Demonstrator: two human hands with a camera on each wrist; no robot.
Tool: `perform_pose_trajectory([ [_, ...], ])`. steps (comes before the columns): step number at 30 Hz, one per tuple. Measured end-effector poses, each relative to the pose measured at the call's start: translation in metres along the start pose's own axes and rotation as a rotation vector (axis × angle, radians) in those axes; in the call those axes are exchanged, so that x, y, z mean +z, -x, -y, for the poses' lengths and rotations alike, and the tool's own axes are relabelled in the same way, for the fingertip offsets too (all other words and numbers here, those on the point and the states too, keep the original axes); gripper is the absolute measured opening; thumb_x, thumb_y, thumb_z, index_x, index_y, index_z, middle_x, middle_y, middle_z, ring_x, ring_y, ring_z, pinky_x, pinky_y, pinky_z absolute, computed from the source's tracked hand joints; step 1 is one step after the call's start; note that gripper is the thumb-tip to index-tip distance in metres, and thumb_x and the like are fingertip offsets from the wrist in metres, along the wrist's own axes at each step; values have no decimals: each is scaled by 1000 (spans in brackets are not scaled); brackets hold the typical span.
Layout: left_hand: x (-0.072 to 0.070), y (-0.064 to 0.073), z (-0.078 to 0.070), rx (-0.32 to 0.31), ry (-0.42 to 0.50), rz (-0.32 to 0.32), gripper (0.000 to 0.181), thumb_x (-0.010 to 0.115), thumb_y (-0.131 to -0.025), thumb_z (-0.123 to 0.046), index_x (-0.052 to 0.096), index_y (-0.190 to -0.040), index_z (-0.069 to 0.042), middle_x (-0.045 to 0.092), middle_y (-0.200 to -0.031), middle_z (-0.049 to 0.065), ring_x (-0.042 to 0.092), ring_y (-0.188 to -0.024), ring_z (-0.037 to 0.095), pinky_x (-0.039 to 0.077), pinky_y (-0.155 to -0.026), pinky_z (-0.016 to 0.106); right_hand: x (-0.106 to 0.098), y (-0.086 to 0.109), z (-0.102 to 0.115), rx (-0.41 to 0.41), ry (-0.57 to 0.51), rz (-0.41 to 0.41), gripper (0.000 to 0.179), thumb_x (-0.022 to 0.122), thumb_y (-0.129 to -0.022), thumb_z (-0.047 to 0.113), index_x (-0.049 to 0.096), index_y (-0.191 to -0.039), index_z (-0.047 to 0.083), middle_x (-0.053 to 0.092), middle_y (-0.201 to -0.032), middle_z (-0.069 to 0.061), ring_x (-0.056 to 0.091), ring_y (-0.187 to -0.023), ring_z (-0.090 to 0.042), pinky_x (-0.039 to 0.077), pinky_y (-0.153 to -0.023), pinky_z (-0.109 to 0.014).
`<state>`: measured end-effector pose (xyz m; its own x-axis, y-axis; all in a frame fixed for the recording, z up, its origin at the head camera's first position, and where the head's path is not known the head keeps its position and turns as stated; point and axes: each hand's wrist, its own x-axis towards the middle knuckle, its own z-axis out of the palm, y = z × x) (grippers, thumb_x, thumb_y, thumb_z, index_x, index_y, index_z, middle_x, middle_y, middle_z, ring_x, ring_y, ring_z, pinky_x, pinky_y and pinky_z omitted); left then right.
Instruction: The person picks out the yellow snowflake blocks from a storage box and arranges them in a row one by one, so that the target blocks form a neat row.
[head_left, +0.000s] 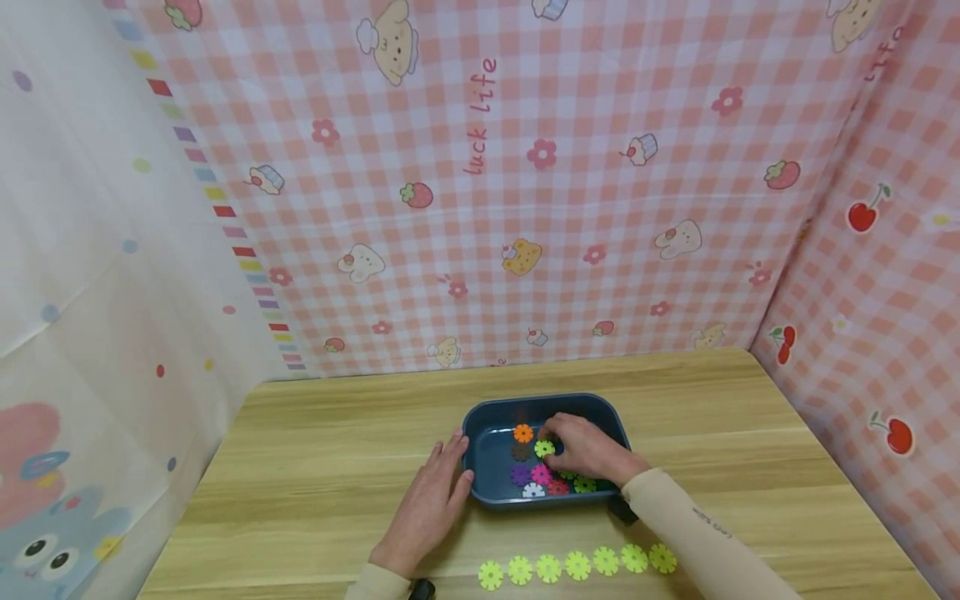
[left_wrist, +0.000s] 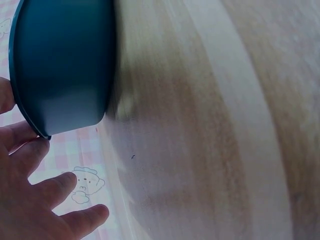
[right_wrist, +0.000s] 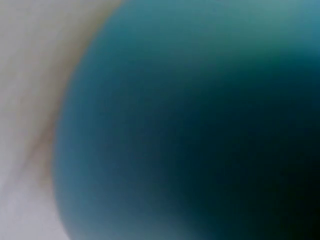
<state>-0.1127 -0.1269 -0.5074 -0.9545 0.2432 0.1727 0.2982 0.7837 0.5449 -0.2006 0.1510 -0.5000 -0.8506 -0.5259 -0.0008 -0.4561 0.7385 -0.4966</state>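
A dark blue bin (head_left: 495, 503) on the table holds several small notched plastic discs, among them an orange disc (head_left: 522, 433), a purple disc (head_left: 521, 476), a pink disc (head_left: 541, 474) and a white disc (head_left: 533, 490). Inside it, my right hand (head_left: 585, 447) pinches a yellow-green disc (head_left: 544, 449) between thumb and forefinger. My left hand (head_left: 429, 503) touches the bin's left side with extended fingers; the left wrist view shows its fingertips (left_wrist: 37, 150) at the rim. Only the bin's blurred blue wall (right_wrist: 150, 125) fills most of the right wrist view.
Along the front of the wooden table (head_left: 337, 467) lies a row of several yellow-green discs (head_left: 548, 568), partly beside the right sleeve (head_left: 701, 533). A pink checked cloth (head_left: 480, 225) hangs behind the table, with more cloth at both sides.
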Motion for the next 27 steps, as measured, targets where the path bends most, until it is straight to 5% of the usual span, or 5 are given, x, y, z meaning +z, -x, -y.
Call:
perform_pose_trajectory([
  [15, 2, -1, 0, -4, -11, 6, 52, 52, -110, -28, 46, -155, -5, 38, -165, 11, 36, -148, 45, 35, -113, 68, -18, 17, 6, -12, -68, -130, 25, 80, -91, 22, 74, -113, 13, 67, -106, 5, 61, -96, -14, 57, -85, -39],
  [27, 2, -1, -1, -8, 0, -5, 52, 52, -109, -28, 46, -155, -5, 38, -165, 10, 36, -148, 45, 35, -113, 68, -35, 44, 6, -47, -153, -187, 29, 78, -95, 26, 71, -120, 13, 67, -114, 2, 64, -107, -29, 56, -92, -50],
])
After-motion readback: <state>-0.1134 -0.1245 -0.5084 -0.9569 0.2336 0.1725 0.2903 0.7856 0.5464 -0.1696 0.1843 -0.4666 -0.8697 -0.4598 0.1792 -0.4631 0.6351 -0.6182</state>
